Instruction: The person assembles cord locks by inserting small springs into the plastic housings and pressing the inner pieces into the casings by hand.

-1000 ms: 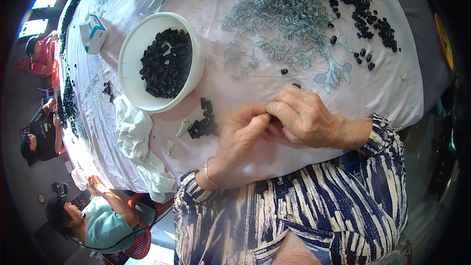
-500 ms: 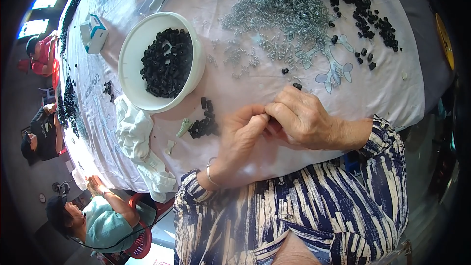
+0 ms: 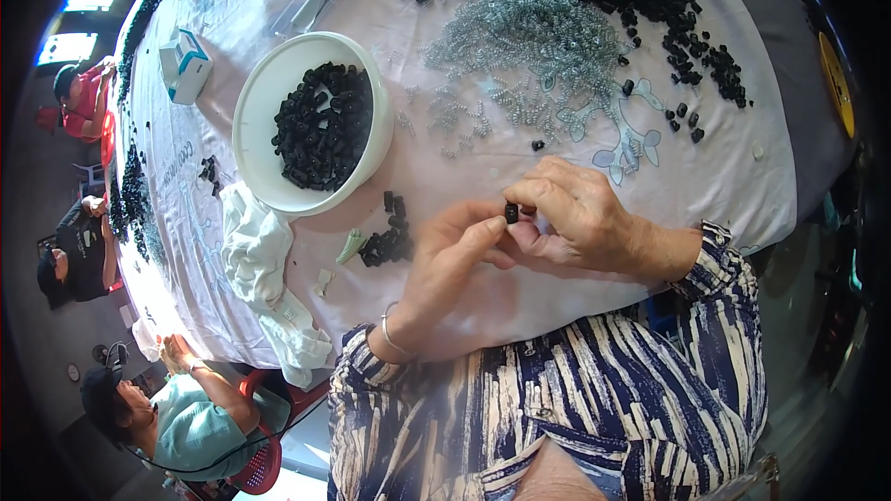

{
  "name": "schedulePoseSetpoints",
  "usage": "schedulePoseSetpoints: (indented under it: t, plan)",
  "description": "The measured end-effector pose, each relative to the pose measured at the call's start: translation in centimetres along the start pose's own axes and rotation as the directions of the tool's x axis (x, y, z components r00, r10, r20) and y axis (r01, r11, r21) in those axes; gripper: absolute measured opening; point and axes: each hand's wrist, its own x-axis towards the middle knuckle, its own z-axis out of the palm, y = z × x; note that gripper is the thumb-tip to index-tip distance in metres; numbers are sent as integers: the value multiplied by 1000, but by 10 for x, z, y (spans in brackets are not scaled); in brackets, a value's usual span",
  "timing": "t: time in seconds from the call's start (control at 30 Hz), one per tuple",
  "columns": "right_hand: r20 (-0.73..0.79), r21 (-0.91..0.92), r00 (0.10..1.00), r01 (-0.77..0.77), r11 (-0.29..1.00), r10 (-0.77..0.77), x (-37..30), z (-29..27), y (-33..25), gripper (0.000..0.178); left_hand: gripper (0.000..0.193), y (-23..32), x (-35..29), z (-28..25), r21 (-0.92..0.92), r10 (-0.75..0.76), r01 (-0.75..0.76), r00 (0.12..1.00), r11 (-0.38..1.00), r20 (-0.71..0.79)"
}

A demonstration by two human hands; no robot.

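Pale tablecloth (image 3: 445,181) spread wide, white plastic tub (image 3: 381,134) on it, coil springs (image 3: 529,32) heaped to its right; and here, right hand (image 3: 580,213) against left hand (image 3: 450,246), both pinching one small black cylindrical part (image 3: 511,212) between them, over the tablecloth.

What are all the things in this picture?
Round white plastic tub: one, white, left of centre
Small black cylindrical parts: uncountable, black, in tub and on table
Coiled metal springs: uncountable, silvery, beyond the hands
Blue-and-white box: one, blue and white, left of tub
Crumpled white cloth: one, white, below tub
Patterned tablecloth: one, pinkish-white, covering table
Round yellow object: one, yellow, right edge
Other people: three visible, pink, black, turquoise clothes, left
Patterned shirt: one, navy and cream, bottom
Left hand: one, bare, centre, fingers on a black part
Right hand: one, bare, centre, fingers on same part
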Motion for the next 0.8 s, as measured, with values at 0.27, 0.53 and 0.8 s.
schedulePoseSetpoints:
  t: [0.27,0.53,0.8]
  plan:
    - [34,62,998,57,996,-59,-1,-7,2,26,22,4,-1,4,50,89,-94,991,994,99]
    - [26,-11,991,131,991,-130,2,-6,-5,29,17,7,-5,-4,89,47,-54,996,995,79]
    - [65,-221,998,39,975,-26,5,-36,8,21,8,1,-5,-9,493,296,-204,948,846,-115]
